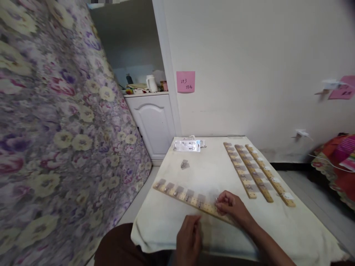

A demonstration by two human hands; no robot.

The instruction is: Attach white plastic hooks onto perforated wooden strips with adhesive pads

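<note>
A long narrow wooden strip [191, 201] with rows of small holes lies slantwise across the near part of the table. Several clear plastic cards with small shiny metal pieces sit along it. At the strip's right end, my right hand [230, 207] is closed in a pinch, with a tiny shiny piece [216, 200] at its fingertips, too small to name. My left hand [189, 234] is on the near side of the strip, apart from it, with fingers curled together; whatever it may hold is hidden. Farther back lies a small clear plastic packet [184, 164].
Three similar wooden strips [253, 170] carrying small pieces lie side by side on the right. Clear plastic packaging [187, 145] lies at the table's back left. A cream cloth [205, 173] covers the table. A floral curtain [69, 129] hangs left; a wall stands behind.
</note>
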